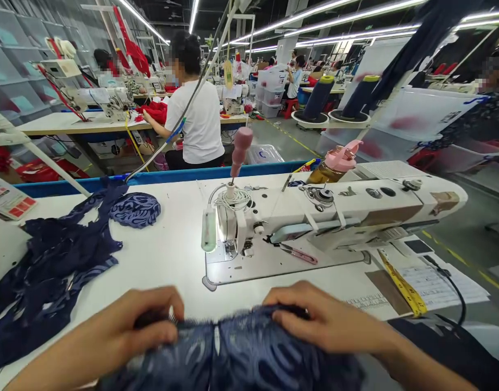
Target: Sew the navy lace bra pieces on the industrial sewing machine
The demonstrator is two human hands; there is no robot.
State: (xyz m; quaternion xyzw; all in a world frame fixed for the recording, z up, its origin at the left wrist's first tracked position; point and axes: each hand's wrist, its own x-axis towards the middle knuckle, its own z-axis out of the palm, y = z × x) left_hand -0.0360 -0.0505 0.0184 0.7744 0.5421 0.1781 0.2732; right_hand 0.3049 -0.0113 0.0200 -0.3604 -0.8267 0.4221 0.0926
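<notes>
A navy patterned lace garment piece (241, 347) hangs over the front edge of the white table, stretched between my hands. My left hand (139, 326) pinches its upper edge at the left, thumb and fingers closed on the fabric. At the right, my right hand (310, 315) grips the same edge between thumb and fingers. A seam runs down the middle of the piece, with a small pale mark at its top. Beyond the fabric stands a white sewing machine (372, 201), its needle area apart from the cloth. The garment's lower part is cut off by the frame.
Navy fabric pieces (70, 244) lie at left, beside a round patterned piece (136, 209). Pink thread snips (300, 254) rest on the machine bed. A yellow tape measure (402, 285) and papers (441, 282) lie at right. Ahead, a person in a white shirt (203, 122) sits with red fabric.
</notes>
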